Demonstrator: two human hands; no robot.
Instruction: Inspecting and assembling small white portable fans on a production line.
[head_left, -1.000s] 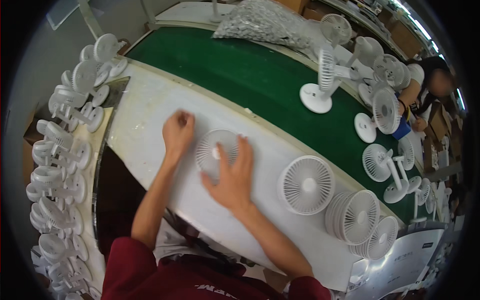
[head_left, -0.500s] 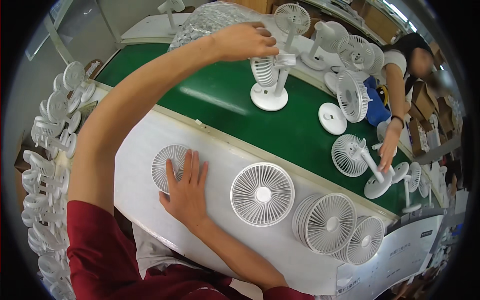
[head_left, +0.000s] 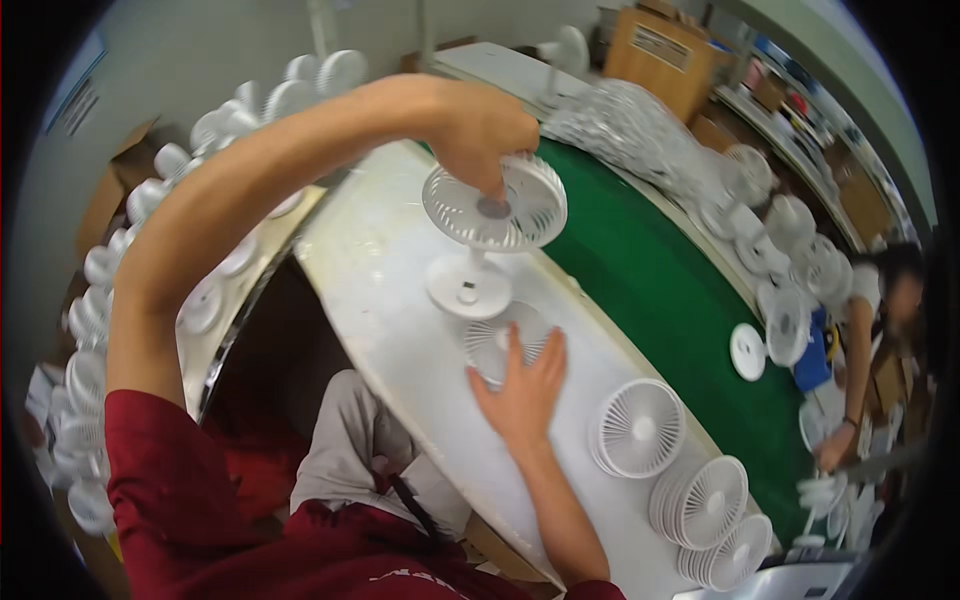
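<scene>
Left hand (head_left: 480,125) grips white desk fan (head_left: 490,225) at twelve o'clock; right hand (head_left: 522,385) presses fan grille (head_left: 497,345) at centre.

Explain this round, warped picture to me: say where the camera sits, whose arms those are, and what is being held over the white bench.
The camera sits on a person's head and looks down, and its wide lens bends the edges. Both arms are that person's own. The left hand grips a small white desk fan by its head, above the white bench. The right hand lies flat on a white fan grille. More grilles lie stacked to the right. Beyond is a green belt, where another person's hand works.
</scene>
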